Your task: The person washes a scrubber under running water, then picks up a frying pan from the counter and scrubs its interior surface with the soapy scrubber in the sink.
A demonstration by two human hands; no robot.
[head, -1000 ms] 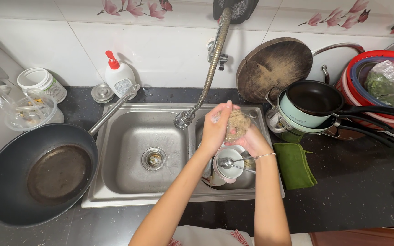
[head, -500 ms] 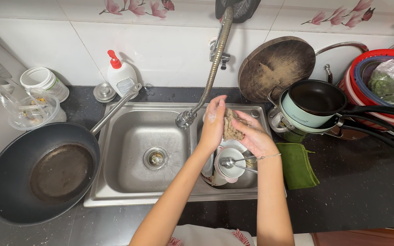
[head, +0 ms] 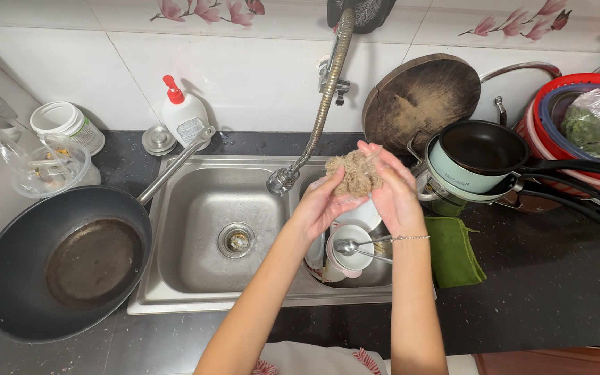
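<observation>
Both hands meet over the right part of the stainless steel double sink (head: 196,208), pressing a tan, fibrous scrubbing pad (head: 354,173) between them. The left hand (head: 324,201) cups the pad from about eight o'clock, fingers curled up against its underside; the right hand (head: 394,187) closes on it from about three o'clock, fingers together and bent over its top edge. The pad sits just right of the flexible metal tap hose's nozzle (head: 281,180), which hangs at nine o'clock from it. Directly below the hands, at six o'clock, white bowls and a metal spoon (head: 352,246) lie in the right basin. A large dark wok (head: 57,264) rests over the sink's left edge, its handle pointing to one o'clock. At three o'clock from the hands stands a pale green saucepan with a black interior (head: 477,156), a round worn wooden chopping board (head: 418,97) leaning behind it, and a folded green cloth (head: 453,250) lies on the black counter at four o'clock.
</observation>
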